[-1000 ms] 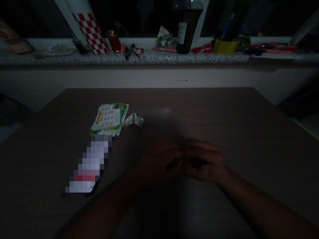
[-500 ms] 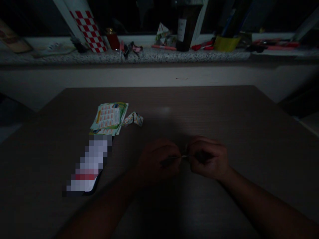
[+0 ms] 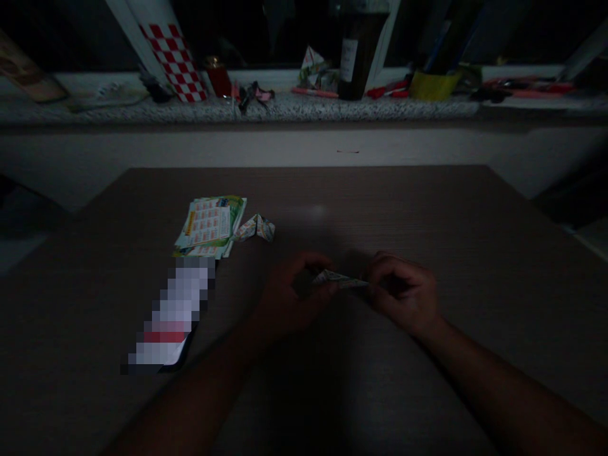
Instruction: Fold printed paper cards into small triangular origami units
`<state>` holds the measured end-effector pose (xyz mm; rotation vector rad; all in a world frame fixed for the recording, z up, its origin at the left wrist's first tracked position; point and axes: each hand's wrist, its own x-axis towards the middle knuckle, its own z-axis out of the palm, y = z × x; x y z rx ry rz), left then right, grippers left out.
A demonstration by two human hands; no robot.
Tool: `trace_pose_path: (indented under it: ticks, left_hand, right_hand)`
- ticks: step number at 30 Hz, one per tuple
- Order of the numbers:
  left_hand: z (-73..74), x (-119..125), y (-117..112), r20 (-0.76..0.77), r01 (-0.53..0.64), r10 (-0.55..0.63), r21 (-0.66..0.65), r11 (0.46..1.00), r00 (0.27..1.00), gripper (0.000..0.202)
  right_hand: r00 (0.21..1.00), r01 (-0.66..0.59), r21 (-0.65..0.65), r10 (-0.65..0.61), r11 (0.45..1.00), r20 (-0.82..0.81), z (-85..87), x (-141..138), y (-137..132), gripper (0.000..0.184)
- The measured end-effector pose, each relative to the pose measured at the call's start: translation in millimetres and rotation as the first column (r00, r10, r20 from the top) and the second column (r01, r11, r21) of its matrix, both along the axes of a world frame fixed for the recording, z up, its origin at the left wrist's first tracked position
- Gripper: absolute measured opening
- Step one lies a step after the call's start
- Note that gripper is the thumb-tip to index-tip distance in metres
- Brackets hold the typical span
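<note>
A small folded piece of printed paper (image 3: 349, 281) is stretched between my two hands above the table. My left hand (image 3: 304, 291) pinches its left part between thumb and fingers. At the paper's right tip, my right hand (image 3: 403, 288) is closed with thumb and fingertips together. To the left lies another folded paper piece (image 3: 256, 228), bent into a peaked shape. It touches or nearly touches a pile of printed paper slips (image 3: 206, 223). The light is dim, so the exact folds in the held paper are hard to make out.
A phone with a blurred screen (image 3: 178, 310) lies on the brown table (image 3: 403, 202), left of my forearm. Along the stone windowsill (image 3: 285, 113) stand a red-and-white checked cylinder (image 3: 178, 63), a dark bottle (image 3: 358, 57), a yellow holder (image 3: 433, 85) and small loose items.
The held paper has turned and shows more of its printed face. My left hand's fingers have lifted and opened out around it, and my right hand has shifted slightly right.
</note>
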<state>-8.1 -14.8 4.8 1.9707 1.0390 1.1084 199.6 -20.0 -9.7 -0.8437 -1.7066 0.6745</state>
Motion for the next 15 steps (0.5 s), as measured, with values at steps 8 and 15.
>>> trace_pose_path:
  ticks: [8, 15]
  left_hand:
    - [-9.4, -1, 3, 0.028, -0.084, 0.086, -0.050, 0.995, 0.996, 0.024]
    - [-13.1, 0, 8, 0.113, -0.146, 0.158, -0.114, 0.983, 0.981, 0.018]
  right_hand:
    - [0.982, 0.098, -0.085, -0.110, 0.992, -0.151, -4.9, 0, 2, 0.010]
    - [0.936, 0.121, -0.237, -0.190, 0.964, -0.296, -12.0, 3, 4, 0.009]
